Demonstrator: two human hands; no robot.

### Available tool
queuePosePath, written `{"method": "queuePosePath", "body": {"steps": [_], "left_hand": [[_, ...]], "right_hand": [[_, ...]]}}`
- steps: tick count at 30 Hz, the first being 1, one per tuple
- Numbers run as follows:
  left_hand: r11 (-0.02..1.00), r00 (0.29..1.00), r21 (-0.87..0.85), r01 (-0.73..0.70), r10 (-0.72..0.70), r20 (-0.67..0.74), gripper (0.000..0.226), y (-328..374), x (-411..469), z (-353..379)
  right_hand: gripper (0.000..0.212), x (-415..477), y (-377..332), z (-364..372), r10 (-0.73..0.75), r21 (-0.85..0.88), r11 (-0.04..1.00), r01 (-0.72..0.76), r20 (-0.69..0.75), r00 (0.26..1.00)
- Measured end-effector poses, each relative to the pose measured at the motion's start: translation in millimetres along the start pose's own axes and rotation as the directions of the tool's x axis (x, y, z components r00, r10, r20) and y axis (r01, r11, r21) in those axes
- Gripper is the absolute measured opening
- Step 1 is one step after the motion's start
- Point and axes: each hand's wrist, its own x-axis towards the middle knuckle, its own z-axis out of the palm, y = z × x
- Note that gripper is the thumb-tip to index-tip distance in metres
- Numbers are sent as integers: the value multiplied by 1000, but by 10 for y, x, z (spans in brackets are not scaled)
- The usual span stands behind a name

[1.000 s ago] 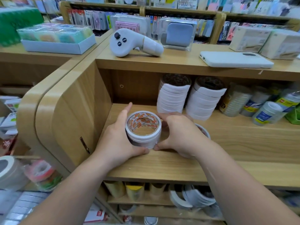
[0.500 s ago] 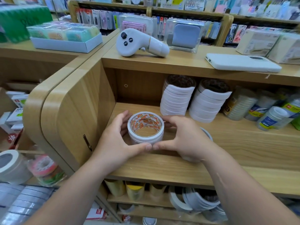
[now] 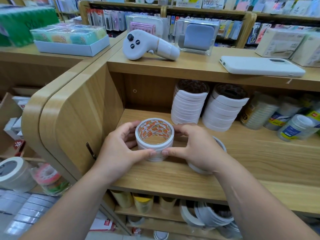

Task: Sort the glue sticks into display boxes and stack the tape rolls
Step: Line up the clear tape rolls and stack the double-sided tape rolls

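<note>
Two curled hands grip a short stack of tape rolls (image 3: 154,131) standing on the shelf (image 3: 259,161): left hand (image 3: 121,149) and right hand (image 3: 195,149) on opposite sides, thumbs nearly meeting in front. What seems another roll (image 3: 220,144) lies under the right hand.

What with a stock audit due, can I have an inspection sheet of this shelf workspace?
Surface: wooden shelf, middle tier.
Job's things: tape stack upright at the shelf's left; two taller white stacks behind it; loose roll to its right, partly hidden; glue sticks, nothing seen.
Clutter: white controller and phone on the top shelf.
Hands: left hand and right hand both curl round the tape stack.
Cables: nothing seen.
Surroundings: stationery racks behind; more tape on the tier below.
</note>
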Motion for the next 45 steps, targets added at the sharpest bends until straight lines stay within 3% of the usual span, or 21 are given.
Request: {"method": "queuePosePath", "body": {"steps": [3, 9, 11, 14, 17, 20, 23, 26, 30, 34, 38, 42, 45], "left_hand": [[1000, 1000, -17, 12, -12, 7, 106, 17, 0, 6], [1000, 1000, -26, 13, -13, 9, 109, 39, -17, 23], [1000, 1000, -14, 20, -20, -13, 116, 22, -55, 52], [998, 998, 52, 38, -36, -47, 138, -15, -107, 94], [982, 998, 182, 56, -48, -45, 143, -25, -100, 126], [942, 995, 327, 74, -48, -85, 135, -29, -43, 167], [934, 992, 349, 81, -42, -117, 125, -23, 36, 212], [931, 990, 357, 76, -27, -139, 100, -23, 223, 228], [929, 980, 364, 73, 1, -199, 93, -11, 593, 299], [909, 972, 395, 129, -37, -233, 87, 46, 881, 386], [895, 972, 422, 146, -50, -231, 73, 66, 1023, 429], [885, 977, 442, 143, -54, -208, 70, 69, 1014, 403], [889, 975, 434, 148, -59, -212, 80, 44, 966, 394]], "right_hand": [[86, -6, -3, -3, -3, 5, 1000, 3, -6, 1000], [77, -5, -14, -14, -12, -14, 1000, 11, -18, 1000], [84, -12, -27, -21, -18, -30, 999, 17, -21, 1000], [112, -87, -27, -121, -37, -117, 993, 25, -100, 994], [113, -251, 45, -330, -72, -129, 991, 45, -219, 973], [107, -423, 233, -492, -33, -164, 986, -3, -213, 976], [104, -546, 470, -526, 40, -147, 987, -60, -138, 990], [97, -627, 651, -470, 45, -120, 991, -56, -90, 995], [93, -676, 747, -428, 54, -34, 998, -59, -133, 990], [90, -701, 765, -372, 30, -92, 994, -51, -211, 977], [99, -691, 812, -327, 44, -132, 987, -89, -309, 950], [120, -691, 784, -353, 70, -138, 984, -111, -273, 960], [120, -691, 788, -351, 79, -111, 987, -113, -272, 959]]}}
